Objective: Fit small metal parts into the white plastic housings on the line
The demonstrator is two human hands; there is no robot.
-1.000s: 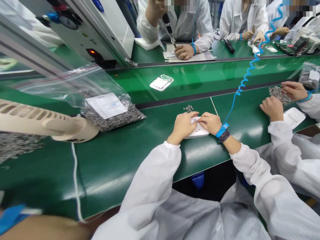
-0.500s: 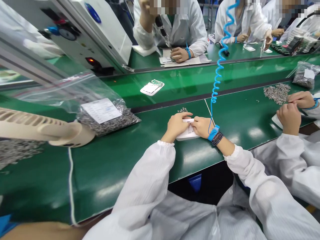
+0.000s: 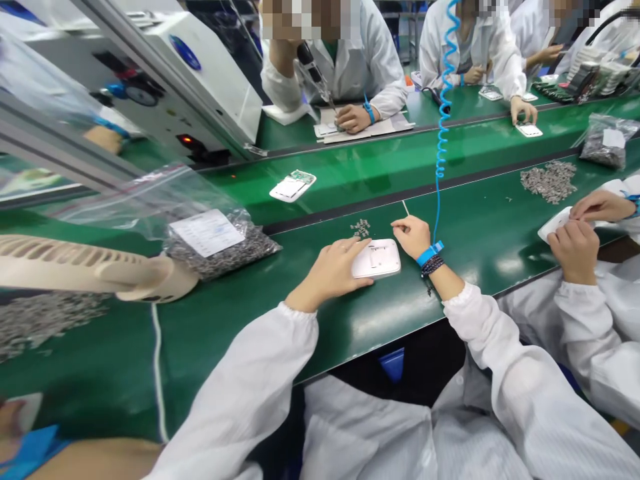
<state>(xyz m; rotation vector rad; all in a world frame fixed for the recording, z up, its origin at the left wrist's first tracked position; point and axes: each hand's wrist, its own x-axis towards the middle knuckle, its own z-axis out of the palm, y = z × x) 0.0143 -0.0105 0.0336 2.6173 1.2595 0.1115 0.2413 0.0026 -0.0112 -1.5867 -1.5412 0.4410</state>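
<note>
My left hand (image 3: pixel 336 270) straddles the left end of a white plastic device housing (image 3: pixel 376 259), which lies flat on the green belt. Its fingers cross the top of the housing and the thumb runs along the near edge. My right hand (image 3: pixel 413 237) is off the housing, just beyond its right end, with finger and thumb pinched together. Anything between them is too small to see. A small heap of metal parts (image 3: pixel 361 228) lies just past my fingertips. A blue strap (image 3: pixel 429 253) circles my right wrist, with a coiled blue cord (image 3: pixel 440 133) rising from it.
A plastic bag of small metal parts (image 3: pixel 220 247) and a beige fan (image 3: pixel 75 267) lie to my left. At right, a co-worker's hands (image 3: pixel 575 240) work on a white housing beside a larger heap (image 3: pixel 549 181). A white unit with a green board (image 3: pixel 293 185) sits on the far belt.
My right hand has lifted off the housing and moved to its far right. My left hand has shifted to the housing's left end. The co-worker's hands have moved onto their white housing.
</note>
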